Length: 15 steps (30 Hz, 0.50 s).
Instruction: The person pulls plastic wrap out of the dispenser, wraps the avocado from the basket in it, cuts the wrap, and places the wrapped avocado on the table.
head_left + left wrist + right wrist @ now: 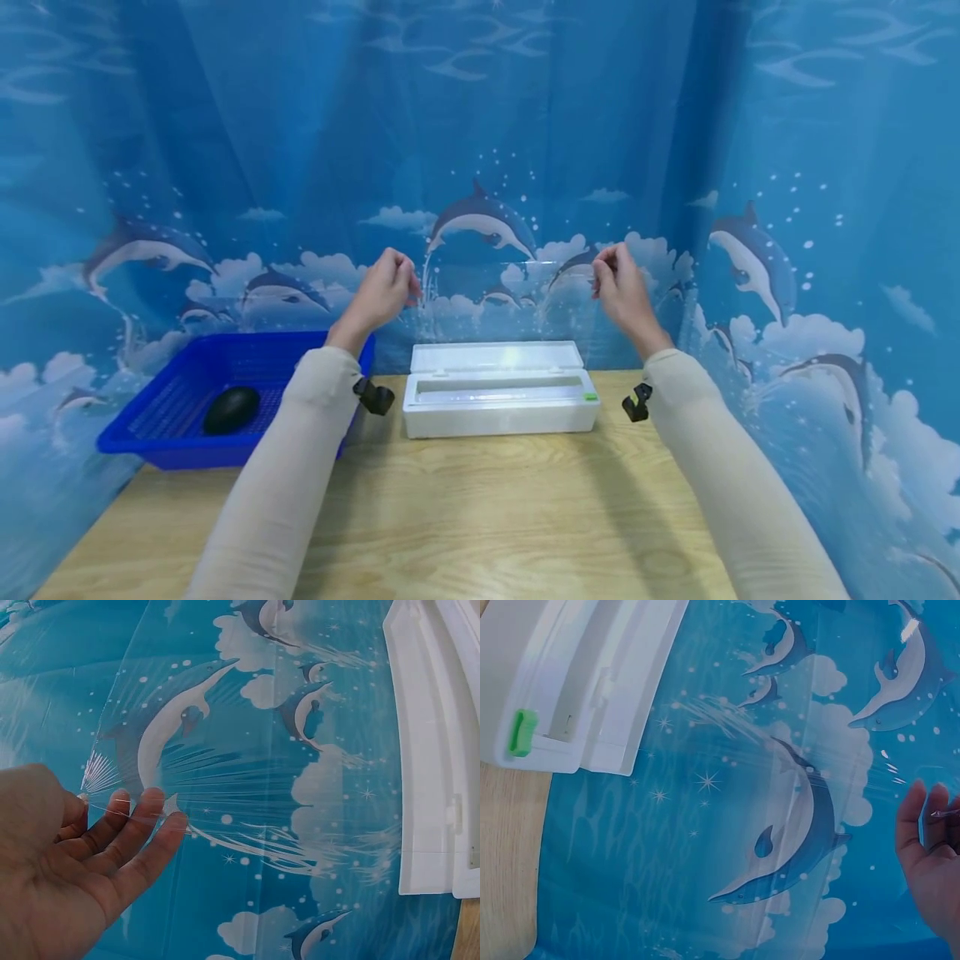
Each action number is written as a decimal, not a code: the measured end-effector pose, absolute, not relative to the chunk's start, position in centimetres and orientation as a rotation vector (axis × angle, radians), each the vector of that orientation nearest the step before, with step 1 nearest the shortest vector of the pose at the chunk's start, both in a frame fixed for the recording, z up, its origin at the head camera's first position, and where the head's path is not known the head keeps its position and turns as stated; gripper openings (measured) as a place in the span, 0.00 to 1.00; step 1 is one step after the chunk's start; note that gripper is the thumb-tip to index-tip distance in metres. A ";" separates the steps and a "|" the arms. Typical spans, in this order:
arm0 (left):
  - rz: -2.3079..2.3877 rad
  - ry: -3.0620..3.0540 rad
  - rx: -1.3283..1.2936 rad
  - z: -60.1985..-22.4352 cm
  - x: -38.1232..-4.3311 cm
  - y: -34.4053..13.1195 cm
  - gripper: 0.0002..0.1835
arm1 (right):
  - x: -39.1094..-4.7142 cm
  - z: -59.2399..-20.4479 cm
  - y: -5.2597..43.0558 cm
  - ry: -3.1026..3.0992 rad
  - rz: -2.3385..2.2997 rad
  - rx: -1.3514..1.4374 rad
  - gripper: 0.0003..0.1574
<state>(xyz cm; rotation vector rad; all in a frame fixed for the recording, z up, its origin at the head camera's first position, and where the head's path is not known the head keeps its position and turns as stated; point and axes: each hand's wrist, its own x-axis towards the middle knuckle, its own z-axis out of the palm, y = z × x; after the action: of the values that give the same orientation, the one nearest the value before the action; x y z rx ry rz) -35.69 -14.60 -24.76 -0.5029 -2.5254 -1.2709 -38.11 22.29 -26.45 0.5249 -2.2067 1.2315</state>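
A clear sheet of cling film [495, 279] hangs stretched between both hands above a white cling film dispenser box [501, 422], whose lid [495, 357] stands raised at the back. My left hand [382, 290] pinches the film's upper left corner between thumb and index finger. Creases fan out from that pinch in the left wrist view, with the other fingers [127, 840] spread along the film. On the opposite side, my right hand [621, 290] pinches the upper right corner. In the right wrist view this hand [934, 862] is partly cut off by the frame edge.
To the left is a blue plastic basket [123, 440] holding a dark green, avocado-like oval [231, 410]. A green slider [591, 397] sits at the box's right end. Behind the wooden table [480, 517] hangs a blue dolphin-print curtain [480, 100].
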 end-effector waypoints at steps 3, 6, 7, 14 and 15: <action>-1.270 -2.508 -0.494 -24.5 -35.6 -14.6 0.17 | -37.9 -26.0 22.3 -2.194 1.203 0.526 0.16; -1.259 -2.498 -0.489 -24.2 -35.4 -14.5 0.17 | -37.6 -25.6 22.2 -2.180 1.195 0.516 0.15; -1.253 -2.497 -0.485 -24.1 -35.4 -14.5 0.18 | -37.6 -25.5 22.2 -2.173 1.195 0.516 0.15; -1.243 -2.473 -0.485 -23.2 -34.9 -14.3 0.19 | -37.2 -24.9 22.4 -2.143 1.202 0.521 0.15; -1.242 -2.470 -0.488 -23.1 -34.8 -14.3 0.19 | -37.1 -24.9 22.4 -2.142 1.199 0.519 0.15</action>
<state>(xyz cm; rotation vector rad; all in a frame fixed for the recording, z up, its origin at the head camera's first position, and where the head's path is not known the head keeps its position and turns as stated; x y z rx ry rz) -34.82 -14.27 -23.07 -0.4884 -2.4700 -1.2424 -37.12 22.43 -24.86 0.5192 -2.1419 1.1988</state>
